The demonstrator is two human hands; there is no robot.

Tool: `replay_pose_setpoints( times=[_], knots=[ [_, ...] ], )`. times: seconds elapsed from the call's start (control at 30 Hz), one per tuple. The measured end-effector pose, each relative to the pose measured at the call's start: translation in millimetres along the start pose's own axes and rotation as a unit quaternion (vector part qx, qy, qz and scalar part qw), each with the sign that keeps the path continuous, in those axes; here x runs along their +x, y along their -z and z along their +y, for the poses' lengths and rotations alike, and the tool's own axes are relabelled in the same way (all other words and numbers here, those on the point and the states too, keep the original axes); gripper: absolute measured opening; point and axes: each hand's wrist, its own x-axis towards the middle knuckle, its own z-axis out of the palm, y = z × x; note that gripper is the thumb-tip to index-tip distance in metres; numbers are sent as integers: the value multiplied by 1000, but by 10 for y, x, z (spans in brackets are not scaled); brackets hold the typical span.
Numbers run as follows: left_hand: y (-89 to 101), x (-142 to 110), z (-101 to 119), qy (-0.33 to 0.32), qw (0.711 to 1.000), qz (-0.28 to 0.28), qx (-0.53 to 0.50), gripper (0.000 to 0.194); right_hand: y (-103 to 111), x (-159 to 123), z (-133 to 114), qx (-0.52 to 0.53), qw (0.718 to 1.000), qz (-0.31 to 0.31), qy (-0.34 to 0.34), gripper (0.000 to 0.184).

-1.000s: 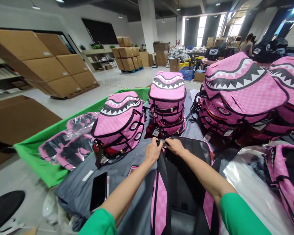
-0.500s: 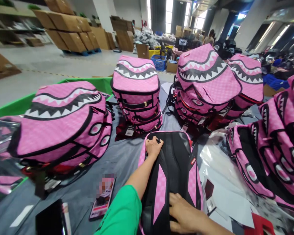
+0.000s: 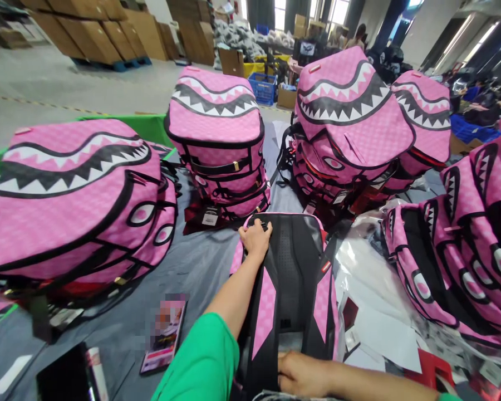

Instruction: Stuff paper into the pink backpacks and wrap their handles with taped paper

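Note:
A pink-and-black backpack point(image 3: 298, 267) lies in front of me with its black padded back and shoulder straps facing up. My left hand point(image 3: 255, 238) is closed at its upper left corner, around the top of the left shoulder strap point(image 3: 264, 289), where a small black piece shows at the fingers. Near the bottom of the bag, my right hand point(image 3: 300, 374) is curled against the lower part of the same strap, its fingertips hidden behind it. A red label marks the right shoulder strap point(image 3: 323, 278).
Pink shark-mouth backpacks stand at the left point(image 3: 79, 217), in a stack behind point(image 3: 217, 122), at the back right point(image 3: 350, 117) and in a row on the right point(image 3: 451, 262). Two phones point(image 3: 165, 334) point(image 3: 64, 373) lie at front left. Clear plastic point(image 3: 359, 245) and white papers point(image 3: 392, 334) lie to the right.
The view has shifted, so the surrounding bags sit higher and further left. My right hand has moved down along the strap toward the bag's bottom. My left hand stays at the top corner.

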Motion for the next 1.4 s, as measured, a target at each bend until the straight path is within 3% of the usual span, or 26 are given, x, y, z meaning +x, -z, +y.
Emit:
replay_pose_setpoints(
  times=[0.07,0.13,0.17,0.2,0.27,0.37,0.43,0.53,0.63,0.77,0.87,0.93,0.97,1.1,1.17,1.27,1.33,1.4],
  knots=[
    [-23,-45,17,-25,999,-19,17,42,245,-158,-55,-15,999,31,-3,20],
    [24,-53,17,-50,998,-35,32,48,712,-358,-34,-62,980,185,-44,21],
    [72,-52,14,-63,996,-43,37,52,1006,-445,14,-100,937,324,-86,23],
    [134,-52,15,-75,995,-51,42,56,1317,-511,86,-117,895,414,-118,30],
    [275,-73,34,-108,992,-39,53,61,1919,-545,272,-126,829,518,-171,41],
    [426,-180,135,-206,977,23,41,60,2572,-352,503,-113,769,585,-232,44],
    [424,-286,257,-285,958,28,16,55,2773,-160,533,-104,754,602,-240,42],
    [256,-445,513,-418,904,-68,-66,44,2748,-7,377,-114,732,640,-205,40],
    [-3,-580,796,-497,845,-144,-136,39,2454,-93,85,-143,719,666,-136,37],
    [-199,-781,1001,-481,847,-149,-170,22,1965,-325,-216,-181,766,613,-63,30],
    [-141,-895,963,-473,849,-130,-196,39,1728,-401,-297,-183,773,602,-78,25],
    [-41,-879,914,-508,828,-117,-208,52,1637,-392,-330,-190,777,596,-73,23],
    [13,-838,899,-537,810,-119,-203,51,1603,-380,-350,-195,782,588,-69,22],
    [192,-597,917,-633,740,-179,-139,9,1541,-407,-440,-177,801,569,-60,22],
    [248,-548,921,-617,753,-188,-129,14,1600,-477,-471,-157,798,580,-51,27],
    [299,-645,858,-526,823,-163,-140,28,1848,-542,-489,-110,789,603,-23,37],
    [311,-787,760,-449,869,-149,-149,36,2068,-489,-491,-50,809,585,-13,45],
    [308,-953,624,-372,902,-148,-161,38,2265,-342,-490,-2,849,528,-6,53]
  ],
)
